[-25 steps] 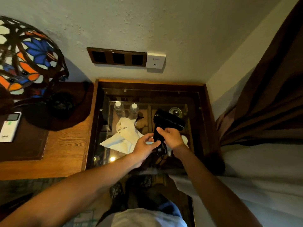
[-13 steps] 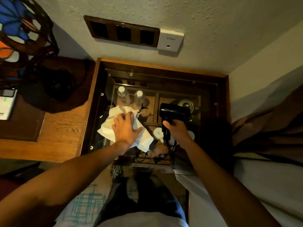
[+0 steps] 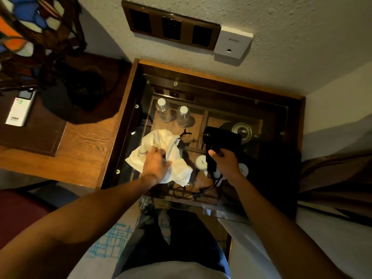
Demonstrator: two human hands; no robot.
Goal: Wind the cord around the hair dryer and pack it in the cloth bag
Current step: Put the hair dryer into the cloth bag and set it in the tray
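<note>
Item: cord [image 3: 203,191], black, trailing loose below the handle near the worktop's front edge; not visibly wound tight.
Item: left hand [image 3: 156,165], grip closed on the white cloth bag [image 3: 161,156], which lies crumpled on the glass worktop [image 3: 128,150].
Item: right hand [image 3: 226,163], grip clenched round the hair dryer [image 3: 220,138], held just above the glass, beside the bag.
Item: two water bottles [image 3: 173,114], under the glass, further back.
Risk: slack cord may snag the bag mouth or unwind on insertion; one-handed opening may leave the mouth collapsed.
</note>
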